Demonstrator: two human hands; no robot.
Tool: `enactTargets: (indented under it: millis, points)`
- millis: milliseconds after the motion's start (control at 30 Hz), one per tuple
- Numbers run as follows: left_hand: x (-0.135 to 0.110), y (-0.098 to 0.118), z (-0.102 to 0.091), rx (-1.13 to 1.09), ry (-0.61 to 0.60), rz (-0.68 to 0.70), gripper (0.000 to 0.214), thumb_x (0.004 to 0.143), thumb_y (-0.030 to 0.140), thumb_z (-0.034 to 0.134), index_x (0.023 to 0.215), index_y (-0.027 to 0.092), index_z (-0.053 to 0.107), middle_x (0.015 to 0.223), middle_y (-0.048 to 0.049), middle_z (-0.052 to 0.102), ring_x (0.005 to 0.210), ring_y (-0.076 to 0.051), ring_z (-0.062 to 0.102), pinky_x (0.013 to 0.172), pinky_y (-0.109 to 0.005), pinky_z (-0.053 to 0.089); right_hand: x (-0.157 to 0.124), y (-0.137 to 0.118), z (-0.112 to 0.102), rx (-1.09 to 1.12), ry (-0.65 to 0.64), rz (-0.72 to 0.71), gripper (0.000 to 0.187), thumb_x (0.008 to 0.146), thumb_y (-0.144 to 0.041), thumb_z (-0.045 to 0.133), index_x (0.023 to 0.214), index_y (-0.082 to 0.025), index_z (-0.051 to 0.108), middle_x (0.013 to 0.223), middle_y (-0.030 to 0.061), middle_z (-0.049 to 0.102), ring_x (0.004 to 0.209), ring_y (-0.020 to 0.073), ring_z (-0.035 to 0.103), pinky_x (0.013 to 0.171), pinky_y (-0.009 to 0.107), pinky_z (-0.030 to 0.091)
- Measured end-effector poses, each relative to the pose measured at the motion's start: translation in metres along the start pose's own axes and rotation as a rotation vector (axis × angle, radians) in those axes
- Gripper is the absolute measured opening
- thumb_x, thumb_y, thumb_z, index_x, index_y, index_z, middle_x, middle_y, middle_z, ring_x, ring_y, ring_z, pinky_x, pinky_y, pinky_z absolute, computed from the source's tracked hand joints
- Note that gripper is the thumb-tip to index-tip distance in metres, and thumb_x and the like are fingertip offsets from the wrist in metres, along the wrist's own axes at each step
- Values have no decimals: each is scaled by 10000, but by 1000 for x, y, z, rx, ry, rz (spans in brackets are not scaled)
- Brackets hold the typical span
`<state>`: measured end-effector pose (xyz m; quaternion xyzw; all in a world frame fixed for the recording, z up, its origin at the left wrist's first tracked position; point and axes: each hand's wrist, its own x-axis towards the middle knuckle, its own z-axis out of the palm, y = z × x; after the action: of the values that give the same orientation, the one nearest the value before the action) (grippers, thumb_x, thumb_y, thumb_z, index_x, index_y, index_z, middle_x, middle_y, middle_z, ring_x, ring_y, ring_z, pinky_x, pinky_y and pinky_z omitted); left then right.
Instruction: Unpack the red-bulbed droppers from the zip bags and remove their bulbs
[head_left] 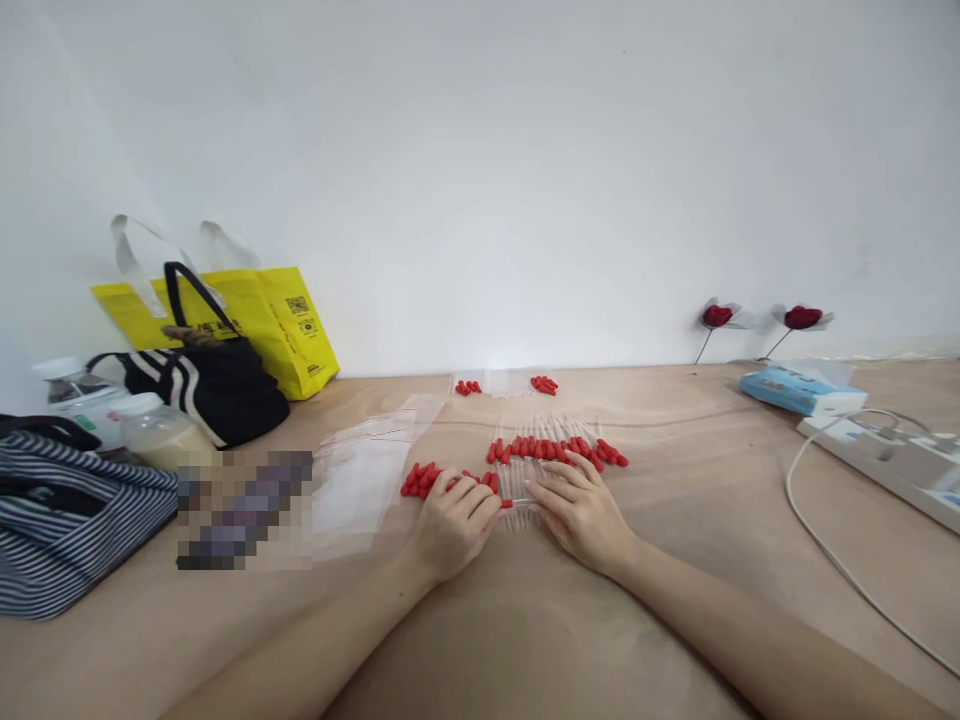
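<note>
My left hand [459,522] is closed, its fingertips pinching a red rubber bulb [507,504]. My right hand [589,515] closes its fingertips on a thin clear glass dropper tube [523,503], which lies crosswise with one end at the bulb. How far the tube sits inside the bulb is hidden. Bare glass tubes [516,522] lie beneath and between both hands. Just beyond, a row of droppers with red bulbs [551,449] lies with the glass ends pointing to the wall. Loose red bulbs [420,479] are heaped beside my left hand.
Flat clear zip bags [360,475] lie left of the bulbs. Another bag with red-bulbed droppers [544,385] rests by the wall. At left are a yellow bag [300,340], a black bag [240,390] and jars [161,435]. A power strip [885,460] and tissue pack [802,390] sit right.
</note>
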<state>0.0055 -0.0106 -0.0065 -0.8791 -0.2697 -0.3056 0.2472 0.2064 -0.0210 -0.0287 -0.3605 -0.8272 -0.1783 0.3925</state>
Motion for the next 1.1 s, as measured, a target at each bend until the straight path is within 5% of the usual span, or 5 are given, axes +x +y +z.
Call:
enactTargets:
  millis: [300, 533, 1100]
  points:
    - [3, -1, 0, -128, 4, -9, 226, 864, 212, 409, 1003, 162, 580, 1004, -50, 657, 986, -179, 559, 915, -376, 345, -1, 0, -5, 31, 50, -81, 250, 829, -96, 417, 960, -201, 603, 822, 15, 686, 937, 176, 572, 935, 427, 356]
    - [2, 6, 1, -222, -34, -39, 233, 861, 181, 396, 980, 170, 596, 984, -56, 666, 1047, -181, 543, 972, -404, 319, 0, -4, -4, 2, -21, -87, 255, 837, -174, 466, 1071, -192, 565, 917, 47, 678, 992, 195, 559, 937, 466, 365]
    - [-1, 6, -4, -264, -186, -51, 260, 827, 101, 377, 852, 212, 611, 1037, -20, 647, 1129, -173, 475, 1028, -458, 177, -4, -4, -9, 7, -37, -168, 200, 866, -136, 396, 857, -180, 591, 763, 29, 673, 1019, 173, 544, 987, 458, 306]
